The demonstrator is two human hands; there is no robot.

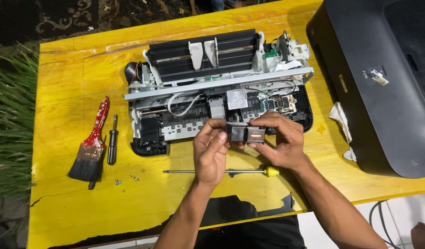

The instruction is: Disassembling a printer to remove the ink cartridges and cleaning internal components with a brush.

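- Your left hand (211,150) and right hand (278,140) meet just in front of the opened printer (212,92), each pinching one end of a small black ink cartridge (244,133); the fingers of both are curled in and pressed on it, not spread.
- You hold the cartridge clear of the yellow table (60,92), lifted near the printer's front edge and out of its carriage.
- The printer's black outer cover (383,83) already lies off to your right, well apart from the bare chassis, so the stripping-down looks well under way.
- Two tiny screws (135,177) lie loose on the table near your left hand, which fits with fasteners already being out.
- A long yellow-handled screwdriver (231,172) lies just under your hands; a short black screwdriver (112,145) and a red-handled paintbrush (90,147) rest side by side to the left.
- A crumpled white tissue (341,120) sits against the cover.
- The paper tray, rail, wiring and boards remain on the chassis, so much looks untouched.
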